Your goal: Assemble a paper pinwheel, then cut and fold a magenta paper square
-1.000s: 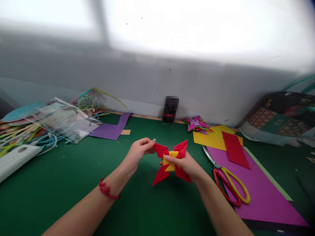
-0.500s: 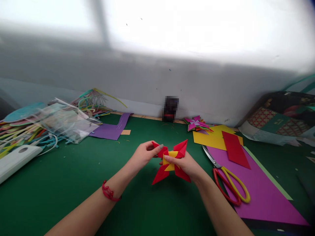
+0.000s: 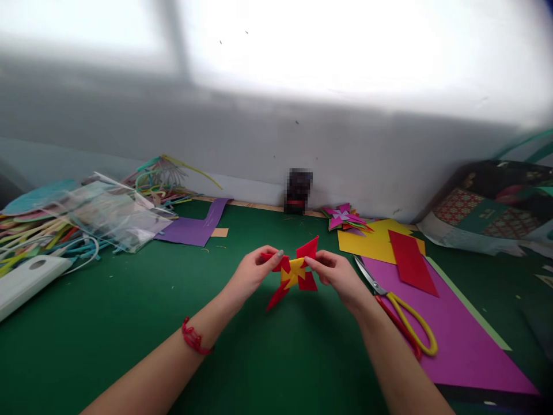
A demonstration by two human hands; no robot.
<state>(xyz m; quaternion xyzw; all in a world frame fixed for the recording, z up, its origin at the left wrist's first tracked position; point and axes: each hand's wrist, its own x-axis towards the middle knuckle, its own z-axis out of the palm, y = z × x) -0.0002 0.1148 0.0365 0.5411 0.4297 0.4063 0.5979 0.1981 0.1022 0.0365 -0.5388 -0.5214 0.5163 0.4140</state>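
Both my hands hold a folded paper star (image 3: 295, 273), red with a yellow middle, just above the green mat (image 3: 129, 323). My left hand (image 3: 254, 271) pinches its upper left point between thumb and fingers. My right hand (image 3: 339, 274) pinches the upper right point. The star is tilted, with a lower red point hanging toward the mat. A red cord bracelet (image 3: 194, 340) sits on my left wrist.
Scissors with red and yellow handles (image 3: 400, 317) lie right of my hands on a purple sheet (image 3: 458, 340). Yellow paper (image 3: 371, 242) and a red piece (image 3: 410, 262) lie behind. Finished stars (image 3: 345, 219) rest near the wall. Plastic bags and colored strips (image 3: 86, 216) pile at left.
My right hand has shifted from under the star's middle to its upper right point. The star has turned and tilted, looking narrower now. My left hand has closed in on the upper left point.
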